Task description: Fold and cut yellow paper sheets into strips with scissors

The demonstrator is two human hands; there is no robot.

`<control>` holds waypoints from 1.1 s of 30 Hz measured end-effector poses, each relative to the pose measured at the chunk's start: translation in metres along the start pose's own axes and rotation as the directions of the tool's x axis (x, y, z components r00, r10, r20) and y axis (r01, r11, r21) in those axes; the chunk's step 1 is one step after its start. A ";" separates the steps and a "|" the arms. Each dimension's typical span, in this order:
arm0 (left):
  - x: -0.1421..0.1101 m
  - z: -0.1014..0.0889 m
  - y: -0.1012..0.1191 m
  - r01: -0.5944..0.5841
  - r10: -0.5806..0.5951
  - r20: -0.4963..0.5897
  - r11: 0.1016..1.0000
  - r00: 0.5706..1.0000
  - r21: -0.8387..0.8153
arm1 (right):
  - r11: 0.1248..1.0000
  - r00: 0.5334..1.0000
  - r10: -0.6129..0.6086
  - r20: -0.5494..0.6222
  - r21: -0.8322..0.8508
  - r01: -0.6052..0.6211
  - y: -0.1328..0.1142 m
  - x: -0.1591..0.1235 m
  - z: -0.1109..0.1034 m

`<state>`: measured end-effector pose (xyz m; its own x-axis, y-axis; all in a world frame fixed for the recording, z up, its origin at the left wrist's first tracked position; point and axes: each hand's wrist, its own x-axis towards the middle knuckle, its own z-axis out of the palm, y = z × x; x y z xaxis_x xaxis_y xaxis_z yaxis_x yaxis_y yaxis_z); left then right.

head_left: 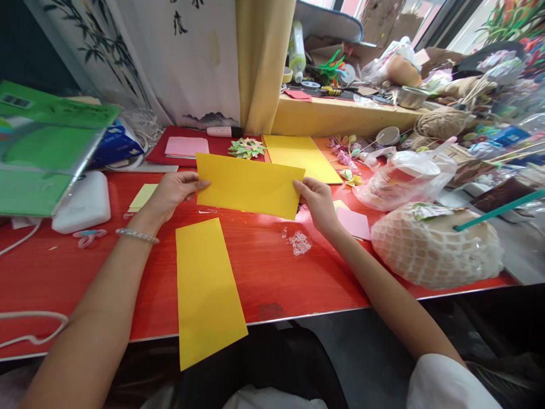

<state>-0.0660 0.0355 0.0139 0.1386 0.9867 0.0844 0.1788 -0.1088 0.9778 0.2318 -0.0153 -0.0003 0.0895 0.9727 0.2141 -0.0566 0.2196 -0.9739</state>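
Note:
Between my two hands a yellow sheet of paper (249, 186) is held up above the red table, stretched out sideways. My left hand (181, 191) pinches its left edge, thumb in front. At the right edge my right hand (314, 199) grips it in the same way. Below it another yellow strip of paper (206, 284) lies on the table, its lower end jutting past the front edge. Behind the held sheet, a larger yellow sheet (300, 156) rests near the back, partly covered from view.
A netted coconut (434, 244) with a teal straw stands at the right, beside a plastic bag (409, 176). Pink paper squares (354, 223) lie near my right wrist. At the left are a white box (83, 201) and a green package (42, 153). A folded paper flower (247, 148) sits behind.

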 end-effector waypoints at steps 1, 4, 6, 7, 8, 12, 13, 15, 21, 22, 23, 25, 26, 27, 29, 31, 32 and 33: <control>0.000 0.000 0.000 0.002 -0.002 0.001 1.000 1.000 -0.001 | 1.000 1.000 0.000 0.000 -0.008 0.000 0.000 0.000 0.000; 0.000 0.000 -0.001 0.006 -0.006 0.005 1.000 1.000 -0.006 | 1.000 1.000 0.001 0.004 -0.027 -0.001 0.001 0.000 0.000; 0.000 0.000 -0.001 0.009 -0.009 0.008 1.000 1.000 -0.010 | 1.000 1.000 0.002 0.007 -0.026 -0.002 0.001 0.000 0.000; 0.000 0.000 -0.001 0.011 -0.011 0.008 1.000 1.000 -0.013 | 1.000 1.000 0.004 0.007 -0.021 -0.004 0.001 0.000 0.000; 0.000 0.000 -0.001 0.012 -0.012 0.008 1.000 1.000 -0.014 | 1.000 1.000 0.007 0.007 -0.015 -0.007 0.001 0.000 0.000; 0.000 0.000 0.000 0.018 -0.017 0.008 1.000 1.000 -0.017 | 1.000 1.000 0.011 0.009 -0.003 -0.011 0.001 0.000 0.000; 0.000 0.000 0.000 0.019 -0.019 0.008 1.000 1.000 -0.017 | 1.000 1.000 0.011 0.011 0.000 -0.011 0.001 0.000 0.000; 0.000 0.000 0.000 0.021 -0.021 0.008 1.000 1.000 -0.018 | 1.000 1.000 0.014 0.014 0.010 -0.014 0.001 -0.001 0.000; 0.003 -0.003 -0.004 0.012 -0.012 -0.007 1.000 1.000 -0.027 | 0.996 0.995 0.082 0.059 0.036 -0.084 -0.002 -0.002 0.000; 0.004 -0.004 -0.005 0.010 -0.011 -0.010 1.000 1.000 -0.029 | 0.994 0.992 0.099 0.073 0.029 -0.101 -0.002 -0.002 0.001; 0.005 -0.005 -0.006 0.009 -0.009 -0.012 0.999 1.000 -0.032 | 0.993 0.990 0.114 0.083 0.019 -0.116 -0.002 -0.001 0.001; 0.006 -0.006 -0.008 0.006 -0.007 -0.020 0.999 1.000 -0.038 | 0.990 0.986 0.139 0.091 0.002 -0.139 -0.001 -0.001 0.000; 0.007 -0.006 -0.008 0.005 -0.006 -0.025 0.999 1.000 -0.040 | 0.989 0.985 0.148 0.093 -0.002 -0.148 0.000 -0.001 0.000; 0.007 -0.007 -0.008 0.005 -0.006 -0.028 0.999 1.000 -0.042 | 0.988 0.983 0.156 0.094 -0.003 -0.156 0.000 0.000 0.000; 0.008 -0.007 -0.008 0.009 -0.010 -0.032 0.999 0.999 -0.042 | 0.986 0.981 0.167 0.094 0.000 -0.168 0.001 0.000 0.000; 0.007 -0.007 -0.008 0.021 -0.022 -0.030 0.999 0.999 -0.041 | 0.985 0.981 0.174 0.091 0.004 -0.175 0.001 0.000 -0.001; 0.007 -0.006 -0.007 0.029 -0.030 -0.028 0.999 0.999 -0.039 | 0.984 0.980 0.178 0.090 0.010 -0.180 0.001 0.001 -0.001; 0.006 -0.006 -0.006 0.038 -0.039 -0.025 0.999 0.999 -0.038 | 0.982 0.979 0.184 0.092 0.019 -0.187 0.001 0.001 -0.001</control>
<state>-0.0722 0.0433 0.0095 0.1073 0.9929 0.0514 0.1466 -0.0670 0.9869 0.2332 -0.0144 -0.0012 -0.0145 0.9992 0.0372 -0.0916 0.0357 -0.9952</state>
